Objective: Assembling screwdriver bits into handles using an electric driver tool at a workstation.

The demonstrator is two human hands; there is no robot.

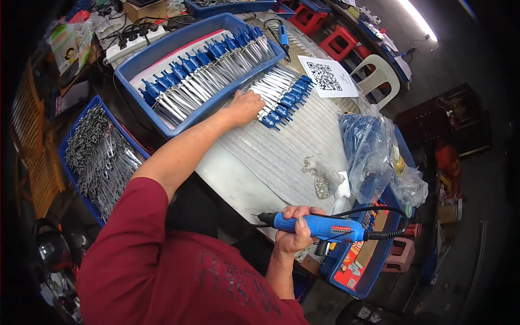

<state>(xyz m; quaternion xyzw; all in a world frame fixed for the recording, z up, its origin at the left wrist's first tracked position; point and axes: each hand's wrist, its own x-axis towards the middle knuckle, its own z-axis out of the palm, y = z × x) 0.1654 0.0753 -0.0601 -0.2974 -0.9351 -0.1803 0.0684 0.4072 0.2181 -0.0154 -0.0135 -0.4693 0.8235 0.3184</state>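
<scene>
My right hand (297,236) is wrapped round a blue electric screwdriver (340,229), held level over the table's near edge. Its dark tip points left and a coiled black cord leaves its right end. My left hand (245,108) reaches across to a row of silver rods with blue ends (287,97) lying on the table beside a blue tray. Its fingers are curled at the near end of that row; their tips are partly hidden, so what they pinch cannot be made out. Many similar rods with blue ends (208,62) stand lined up inside the blue tray (122,73).
Foam sheeting (287,146) covers the table, with a small heap of metal pieces (322,183) on it. A printed card (329,76) and clear plastic bags (368,146) lie to the right. At left, a blue bin (67,157) holds metal parts; another blue bin (389,244) stands right.
</scene>
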